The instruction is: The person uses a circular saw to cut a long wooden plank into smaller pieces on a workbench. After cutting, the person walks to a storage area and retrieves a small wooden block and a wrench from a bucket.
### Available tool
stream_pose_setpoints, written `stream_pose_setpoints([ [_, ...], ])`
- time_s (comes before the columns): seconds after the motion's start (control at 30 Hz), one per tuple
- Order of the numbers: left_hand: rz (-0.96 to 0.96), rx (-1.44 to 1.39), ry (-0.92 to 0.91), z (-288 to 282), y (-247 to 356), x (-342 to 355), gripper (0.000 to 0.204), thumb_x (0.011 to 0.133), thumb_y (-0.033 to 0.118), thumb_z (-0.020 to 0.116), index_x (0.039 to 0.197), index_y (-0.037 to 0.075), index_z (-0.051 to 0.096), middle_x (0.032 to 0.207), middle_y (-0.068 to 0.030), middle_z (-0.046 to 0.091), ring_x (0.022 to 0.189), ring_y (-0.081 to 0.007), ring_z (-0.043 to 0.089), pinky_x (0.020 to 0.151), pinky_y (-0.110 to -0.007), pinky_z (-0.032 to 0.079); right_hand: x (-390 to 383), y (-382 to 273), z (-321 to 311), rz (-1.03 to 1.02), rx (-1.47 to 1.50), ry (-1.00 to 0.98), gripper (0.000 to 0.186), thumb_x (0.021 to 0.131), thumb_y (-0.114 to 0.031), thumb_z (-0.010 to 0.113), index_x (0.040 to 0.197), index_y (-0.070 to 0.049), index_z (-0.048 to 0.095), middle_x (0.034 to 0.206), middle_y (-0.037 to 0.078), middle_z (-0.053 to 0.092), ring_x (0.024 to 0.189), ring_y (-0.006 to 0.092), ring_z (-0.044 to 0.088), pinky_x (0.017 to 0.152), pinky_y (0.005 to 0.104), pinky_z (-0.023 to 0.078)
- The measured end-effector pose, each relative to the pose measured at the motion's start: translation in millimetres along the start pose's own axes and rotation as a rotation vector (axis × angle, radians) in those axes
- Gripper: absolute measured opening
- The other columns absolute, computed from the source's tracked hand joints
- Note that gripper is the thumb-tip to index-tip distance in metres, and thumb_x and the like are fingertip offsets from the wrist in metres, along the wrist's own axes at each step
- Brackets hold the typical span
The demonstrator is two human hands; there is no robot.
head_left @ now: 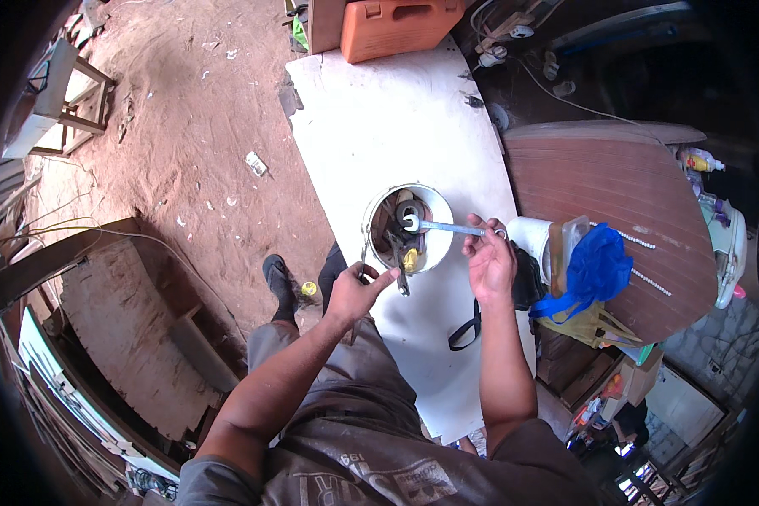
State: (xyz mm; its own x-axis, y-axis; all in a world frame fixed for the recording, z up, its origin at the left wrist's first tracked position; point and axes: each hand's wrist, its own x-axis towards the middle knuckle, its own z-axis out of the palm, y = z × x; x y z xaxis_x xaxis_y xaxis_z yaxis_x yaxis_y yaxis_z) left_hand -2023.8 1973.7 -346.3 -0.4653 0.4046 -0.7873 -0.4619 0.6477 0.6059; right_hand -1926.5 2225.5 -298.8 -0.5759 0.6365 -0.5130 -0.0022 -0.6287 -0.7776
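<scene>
A combination wrench (449, 227) is in my right hand (491, 268), gripped near one end. Its open jaw reaches over a white bucket (434, 202) on the pale tabletop (413, 341). Inside the bucket are several dark tools, a round grey ring (410, 207) and a yellow piece (411, 259). My left hand (356, 293) is at the bucket's near left rim, thumb stretched toward the bucket. Its fingers curl round something thin and dark that I cannot make out. A dark metal tool (402, 278) sticks out over the near rim, beside the left thumb.
An orange tool case (401, 29) rests at the table's far end. To the right are a black strapped pouch (526, 282), a blue plastic bag (599, 263) and a brown wooden panel (599, 173). Sandy floor (202, 110) lies to the left, with a wooden cabinet (135, 329) on it.
</scene>
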Motion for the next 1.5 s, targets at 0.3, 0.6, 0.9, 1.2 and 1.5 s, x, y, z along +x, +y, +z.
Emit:
stream_pose_setpoints([
  [0.3,0.056,-0.241,0.031,-6,-1,6,0.048,0.085,0.046,0.086,0.089,0.002,0.067,0.067,-0.0001,0.061,0.06,-0.0085,0.052,0.056,-0.027,0.043,-34,22,37,-0.34,-0.509,-0.124,0.011,0.106,-0.008,0.05,0.115,-0.004,0.055,0.122,0.02,0.069,0.088,0.0154,0.066,0.082,0.0312,0.054],
  [0.6,0.018,-0.247,-0.071,-4,17,-9,0.045,0.096,0.043,0.075,0.095,-0.002,0.073,0.07,0.0012,0.061,0.064,-0.0075,0.05,0.06,-0.028,0.043,17,32,38,-0.384,-1.11,-0.072,0.021,0.105,-0.011,0.054,0.122,0.0,0.058,0.122,0.017,0.071,0.105,0.0293,0.073,0.088,0.0407,0.058],
  [0.9,-0.058,-0.311,-0.378,11,28,-27,0.042,0.098,0.033,0.075,0.126,0.002,0.07,0.096,-0.0039,0.071,0.086,-0.0079,0.06,0.074,-0.027,0.05,-14,5,78,0.14,-1.53,-0.389,0.032,0.099,-0.033,0.067,0.118,-0.009,0.073,0.114,0.021,0.073,0.104,0.0391,0.071,0.092,0.0448,0.055],
  [1.2,-0.03,-0.486,-0.116,6,-18,-16,0.021,0.104,0.013,0.061,0.117,0.002,0.072,0.082,0.0043,0.06,0.07,-0.0065,0.051,0.063,-0.025,0.043,-12,5,48,0.234,-1.525,-0.911,0.087,0.079,-0.058,0.084,0.143,-0.005,0.058,0.154,0.02,0.047,0.095,0.0265,0.073,0.089,0.0382,0.058],
  [1.5,-0.026,-0.579,-0.27,-25,-16,7,0.029,0.108,0.02,0.053,0.123,0.003,0.07,0.075,0.0066,0.047,0.07,-0.0068,0.045,0.066,-0.025,0.04,-28,34,41,-0.324,-1.496,-0.826,0.033,0.099,-0.026,0.068,0.125,-0.007,0.067,0.128,0.012,0.069,0.099,0.0288,0.073,0.086,0.0388,0.06],
])
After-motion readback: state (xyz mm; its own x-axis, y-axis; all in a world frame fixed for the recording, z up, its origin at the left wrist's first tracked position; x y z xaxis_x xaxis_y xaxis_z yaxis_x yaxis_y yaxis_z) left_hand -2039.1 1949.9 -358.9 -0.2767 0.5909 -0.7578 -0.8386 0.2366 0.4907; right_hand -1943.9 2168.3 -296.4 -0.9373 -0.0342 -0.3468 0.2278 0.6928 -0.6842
